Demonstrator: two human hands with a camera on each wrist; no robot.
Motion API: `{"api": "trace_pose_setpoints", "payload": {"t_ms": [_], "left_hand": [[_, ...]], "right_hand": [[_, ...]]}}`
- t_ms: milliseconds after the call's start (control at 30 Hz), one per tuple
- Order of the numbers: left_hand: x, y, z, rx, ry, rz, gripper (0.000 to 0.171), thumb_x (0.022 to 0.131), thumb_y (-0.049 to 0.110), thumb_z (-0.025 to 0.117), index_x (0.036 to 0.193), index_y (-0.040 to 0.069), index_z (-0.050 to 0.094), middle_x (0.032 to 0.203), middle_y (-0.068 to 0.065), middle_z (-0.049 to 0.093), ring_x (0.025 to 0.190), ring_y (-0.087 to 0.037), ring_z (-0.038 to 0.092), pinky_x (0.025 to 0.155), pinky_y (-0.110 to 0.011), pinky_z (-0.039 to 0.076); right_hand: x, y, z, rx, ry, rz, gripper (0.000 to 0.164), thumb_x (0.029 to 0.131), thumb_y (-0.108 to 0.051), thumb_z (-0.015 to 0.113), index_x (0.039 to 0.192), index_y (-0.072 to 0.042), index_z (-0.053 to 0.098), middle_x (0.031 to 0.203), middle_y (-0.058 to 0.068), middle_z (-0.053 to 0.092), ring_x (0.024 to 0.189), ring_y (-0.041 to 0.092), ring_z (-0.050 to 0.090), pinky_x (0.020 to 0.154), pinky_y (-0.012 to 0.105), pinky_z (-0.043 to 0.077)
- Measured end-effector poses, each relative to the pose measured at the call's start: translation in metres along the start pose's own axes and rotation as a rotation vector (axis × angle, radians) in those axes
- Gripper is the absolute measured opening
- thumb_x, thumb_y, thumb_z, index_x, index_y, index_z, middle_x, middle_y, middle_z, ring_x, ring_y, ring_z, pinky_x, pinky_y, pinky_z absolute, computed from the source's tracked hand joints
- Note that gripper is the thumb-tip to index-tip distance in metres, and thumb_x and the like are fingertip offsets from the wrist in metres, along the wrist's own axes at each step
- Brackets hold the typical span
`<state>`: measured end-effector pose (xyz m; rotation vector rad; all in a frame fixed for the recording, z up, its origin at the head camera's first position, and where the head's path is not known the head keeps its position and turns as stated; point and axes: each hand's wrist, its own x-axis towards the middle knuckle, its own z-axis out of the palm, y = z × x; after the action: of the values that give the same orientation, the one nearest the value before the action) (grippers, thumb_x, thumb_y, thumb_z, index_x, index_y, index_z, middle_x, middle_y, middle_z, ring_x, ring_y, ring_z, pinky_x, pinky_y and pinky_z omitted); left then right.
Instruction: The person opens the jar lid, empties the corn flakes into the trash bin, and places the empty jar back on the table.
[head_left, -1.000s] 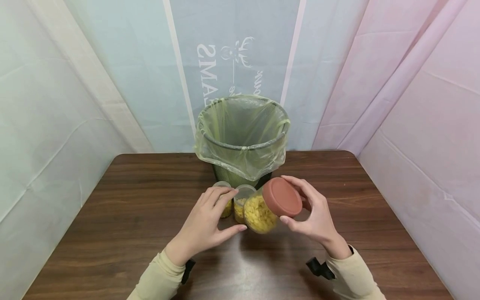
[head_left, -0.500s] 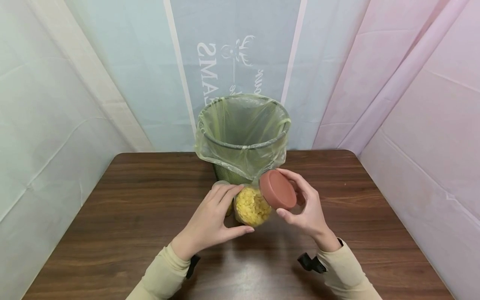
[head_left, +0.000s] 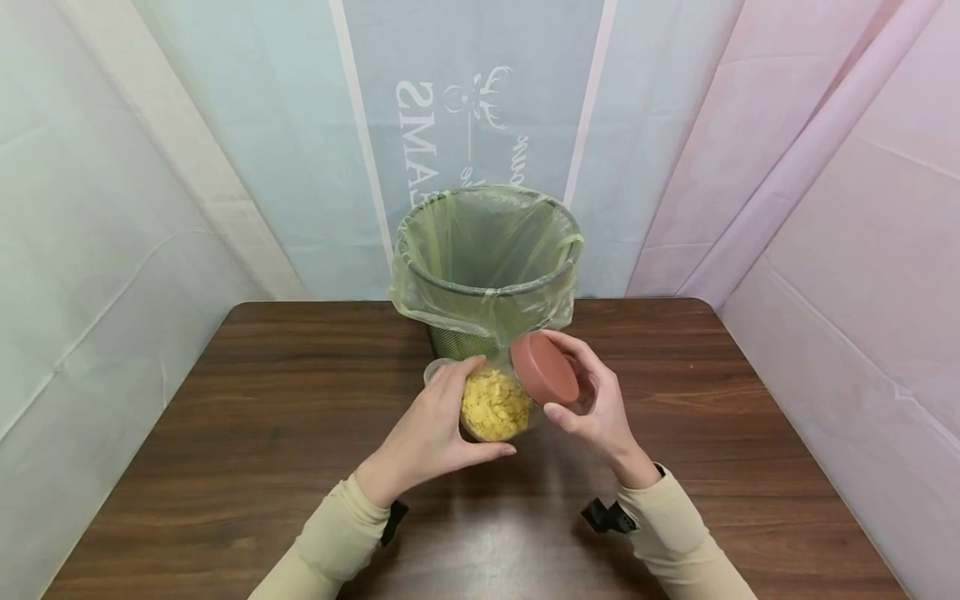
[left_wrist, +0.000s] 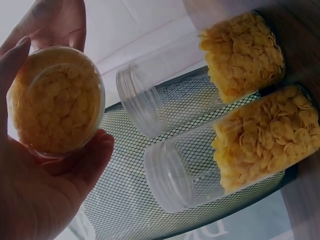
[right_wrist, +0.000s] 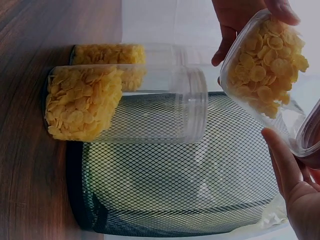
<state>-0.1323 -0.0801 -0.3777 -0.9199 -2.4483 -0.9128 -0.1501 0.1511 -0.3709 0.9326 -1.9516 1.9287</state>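
Observation:
In the head view my right hand (head_left: 596, 408) grips the reddish-brown lid (head_left: 545, 368) of a clear jar of yellow cornflakes (head_left: 495, 405). The jar is held tilted above the table, its lid end towards the right. My left hand (head_left: 431, 429) curls round the flake-filled lower part, fingers on the far side and thumb on the near side. Its round bottom faces the left wrist camera. Two clear jars without lids, one nearer (right_wrist: 82, 105) and one behind (right_wrist: 107, 60) in the right wrist view, stand upright on the table, each partly filled with cornflakes.
A mesh waste bin (head_left: 457, 343) lined with a pale green bag (head_left: 487, 308) stands at the table's back edge, just behind the jars. The brown wooden table (head_left: 262, 417) spreads to both sides. Pale cloth walls (head_left: 277, 167) enclose the back and sides.
My right hand has brought the lidded jar leftwards and slightly away from me, between my left fingers and thumb. The left hand has moved a little right and now holds the jar.

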Motion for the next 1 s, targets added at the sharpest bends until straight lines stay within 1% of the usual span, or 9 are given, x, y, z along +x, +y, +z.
{"api": "trace_pose_setpoints", "payload": {"t_ms": [133, 233, 333, 467, 600, 733, 833, 900, 1000], "left_hand": [[0.004, -0.002, 0.004, -0.038, 0.019, -0.023, 0.097, 0.064, 0.050, 0.082, 0.135, 0.002, 0.038, 0.124, -0.010, 0.052, 0.111, -0.018, 0.051, 0.092, -0.035, 0.050], [0.007, -0.002, 0.006, -0.038, 0.050, -0.035, 0.093, 0.060, 0.046, 0.083, 0.131, 0.002, 0.041, 0.116, -0.006, 0.052, 0.103, -0.016, 0.052, 0.088, -0.033, 0.051], [0.009, 0.000, 0.006, -0.028, 0.074, -0.042, 0.091, 0.058, 0.045, 0.083, 0.129, 0.004, 0.043, 0.111, -0.003, 0.052, 0.098, -0.015, 0.052, 0.088, -0.033, 0.049], [0.010, 0.002, 0.004, -0.014, 0.098, -0.027, 0.091, 0.055, 0.045, 0.083, 0.127, 0.004, 0.044, 0.108, -0.002, 0.052, 0.095, -0.014, 0.051, 0.091, -0.033, 0.047], [0.011, 0.004, 0.002, 0.014, 0.122, 0.011, 0.090, 0.054, 0.045, 0.083, 0.124, 0.002, 0.045, 0.107, -0.004, 0.052, 0.095, -0.015, 0.051, 0.093, -0.033, 0.046], [0.011, 0.006, 0.001, 0.050, 0.141, 0.034, 0.090, 0.053, 0.044, 0.083, 0.123, 0.001, 0.046, 0.108, -0.006, 0.052, 0.098, -0.017, 0.051, 0.092, -0.034, 0.047], [0.010, 0.006, 0.000, 0.068, 0.157, 0.038, 0.089, 0.053, 0.042, 0.083, 0.123, 0.001, 0.046, 0.110, -0.007, 0.052, 0.099, -0.020, 0.051, 0.088, -0.035, 0.049], [0.009, 0.008, -0.001, 0.075, 0.168, 0.038, 0.088, 0.053, 0.040, 0.083, 0.123, 0.001, 0.046, 0.110, -0.008, 0.051, 0.099, -0.021, 0.051, 0.087, -0.035, 0.050], [0.008, 0.010, -0.001, 0.094, 0.182, 0.050, 0.087, 0.054, 0.039, 0.083, 0.122, 0.000, 0.046, 0.110, -0.009, 0.051, 0.099, -0.022, 0.051, 0.085, -0.034, 0.051]], "right_hand": [[0.001, 0.005, 0.000, 0.015, -0.009, 0.018, 0.070, 0.079, -0.023, 0.072, 0.139, -0.002, 0.042, 0.132, 0.013, 0.053, 0.113, 0.019, 0.058, 0.081, 0.025, 0.053], [0.002, 0.006, -0.001, 0.018, -0.022, 0.028, 0.070, 0.080, -0.022, 0.071, 0.140, -0.002, 0.041, 0.134, 0.011, 0.051, 0.115, 0.018, 0.056, 0.084, 0.024, 0.052], [0.004, 0.004, -0.002, -0.028, -0.030, 0.026, 0.069, 0.081, -0.021, 0.070, 0.140, -0.004, 0.041, 0.134, 0.010, 0.051, 0.115, 0.017, 0.055, 0.085, 0.024, 0.052], [0.006, -0.006, -0.003, -0.182, -0.024, 0.014, 0.067, 0.080, -0.020, 0.072, 0.140, -0.011, 0.043, 0.131, 0.008, 0.054, 0.111, 0.016, 0.058, 0.080, 0.022, 0.052], [0.010, -0.018, -0.003, -0.404, -0.028, -0.002, 0.069, 0.077, -0.027, 0.077, 0.138, -0.019, 0.046, 0.122, 0.002, 0.059, 0.101, 0.012, 0.060, 0.073, 0.022, 0.052], [0.017, -0.028, -0.001, -0.620, -0.070, -0.022, 0.070, 0.075, -0.034, 0.078, 0.136, -0.020, 0.046, 0.113, -0.002, 0.059, 0.089, 0.009, 0.058, 0.068, 0.024, 0.050], [0.022, -0.036, 0.001, -0.760, -0.098, -0.041, 0.068, 0.076, -0.039, 0.076, 0.134, -0.019, 0.047, 0.111, -0.002, 0.059, 0.084, 0.009, 0.056, 0.066, 0.027, 0.049], [0.025, -0.042, 0.003, -0.835, -0.104, -0.045, 0.066, 0.077, -0.043, 0.073, 0.133, -0.019, 0.047, 0.113, -0.002, 0.059, 0.084, 0.009, 0.056, 0.066, 0.029, 0.048], [0.027, -0.049, 0.008, -0.880, -0.103, -0.016, 0.058, 0.080, -0.046, 0.069, 0.130, -0.022, 0.050, 0.111, -0.004, 0.058, 0.083, 0.010, 0.056, 0.065, 0.030, 0.047]]}}
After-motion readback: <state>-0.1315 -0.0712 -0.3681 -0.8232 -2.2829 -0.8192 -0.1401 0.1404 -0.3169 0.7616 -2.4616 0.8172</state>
